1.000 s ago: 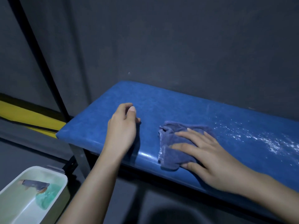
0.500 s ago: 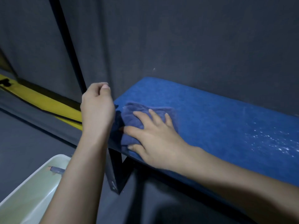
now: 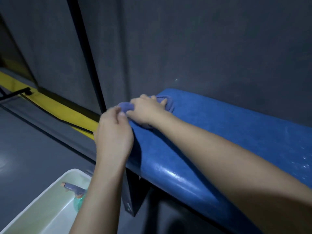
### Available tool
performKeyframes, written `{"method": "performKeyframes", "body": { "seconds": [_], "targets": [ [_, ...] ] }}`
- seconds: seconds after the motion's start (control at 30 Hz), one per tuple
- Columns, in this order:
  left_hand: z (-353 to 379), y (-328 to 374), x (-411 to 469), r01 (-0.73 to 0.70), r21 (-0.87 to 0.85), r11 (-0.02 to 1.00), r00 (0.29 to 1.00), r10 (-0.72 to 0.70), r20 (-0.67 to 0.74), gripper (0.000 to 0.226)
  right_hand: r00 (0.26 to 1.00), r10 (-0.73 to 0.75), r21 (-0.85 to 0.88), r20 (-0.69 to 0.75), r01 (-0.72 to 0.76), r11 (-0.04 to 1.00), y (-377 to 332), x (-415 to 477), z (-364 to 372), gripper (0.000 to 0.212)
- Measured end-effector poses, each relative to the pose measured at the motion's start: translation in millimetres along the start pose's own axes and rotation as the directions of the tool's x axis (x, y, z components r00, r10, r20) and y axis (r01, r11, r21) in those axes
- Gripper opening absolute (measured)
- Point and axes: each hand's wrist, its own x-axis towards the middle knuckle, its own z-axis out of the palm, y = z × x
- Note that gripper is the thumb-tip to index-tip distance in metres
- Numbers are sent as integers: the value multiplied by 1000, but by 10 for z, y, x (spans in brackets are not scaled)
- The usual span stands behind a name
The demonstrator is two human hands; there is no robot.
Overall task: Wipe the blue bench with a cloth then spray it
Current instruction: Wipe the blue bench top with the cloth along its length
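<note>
Right hand (image 3: pixel 146 109) spread flat over crumpled purple terry cloth (image 3: pixel 126 106), padded blue vinyl bench (image 3: pixel 219 132) beneath, left hand (image 3: pixel 114 132) just beside, fingers curled at cloth's edge, pinch unclear

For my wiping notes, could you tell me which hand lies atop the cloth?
The right hand, laid over the purple cloth on the blue bench; the left hand only pinches its near edge.

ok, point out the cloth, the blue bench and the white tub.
cloth (image 3: pixel 126 106), head view, bunched purple fold.
blue bench (image 3: pixel 219 132), head view, bare padded top.
white tub (image 3: pixel 55 213), head view, pale inner wall.
</note>
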Motion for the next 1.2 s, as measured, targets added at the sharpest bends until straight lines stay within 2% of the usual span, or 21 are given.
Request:
{"method": "performKeyframes", "body": {
  "seconds": [0.1, 0.17, 0.3, 0.43, 0.6, 0.7, 0.8, 0.87, 0.93, 0.97, 1.1, 1.2],
  "targets": [
    [98, -150, -7, 29, 275, 961, 976, -86, 198, 38, 992, 96, 70, -81, -90, 993, 446, 261, -59, 42],
    [133, -185, 13, 38, 341, 939, 960, -129, 249, 40, 979, 174, 106, -103, -163, 981, 720, 407, -121, 45],
    [128, -216, 83, 30, 355, 934, 946, -142, 293, 40, 951, 296, 171, -90, -278, 945, 1112, 571, -238, 46],
    [178, -228, 102, 48, 369, 928, 945, -162, 285, 38, 928, 356, 150, -111, -339, 929, 1121, 650, -252, 44],
    [207, -224, 66, 67, 379, 923, 952, -173, 254, 37, 934, 334, 127, -130, -319, 939, 930, 570, -223, 39],
    [206, -216, 46, 65, 354, 933, 958, -158, 239, 38, 962, 238, 67, -133, -231, 971, 659, 451, -156, 39],
    [174, -246, 20, 71, 258, 963, 972, -125, 201, 37, 993, 74, -17, -89, -76, 997, 342, 256, -60, 40],
    [136, -271, -1, 122, 26, 992, 985, -125, 122, 36, 997, -21, -49, -80, 18, 999, 191, 79, -10, 42],
    [81, -262, -34, 157, -260, 953, 987, -156, 25, 35, 992, -91, -46, -87, 87, 995, 101, -114, 27, 40],
    [48, -245, -49, 168, -343, 924, 983, -185, -17, 35, 989, -120, -36, -91, 117, 992, 71, -210, 44, 39],
    [-108, -131, -61, 200, -474, 857, 953, -282, -107, 35, 978, -190, -20, -88, 189, 982, -50, -627, 80, 36],
    [-232, -24, -67, 145, -513, 846, 950, -264, -167, 35, 976, -211, -38, -55, 209, 977, -165, -917, 123, 34]
  ]
}}
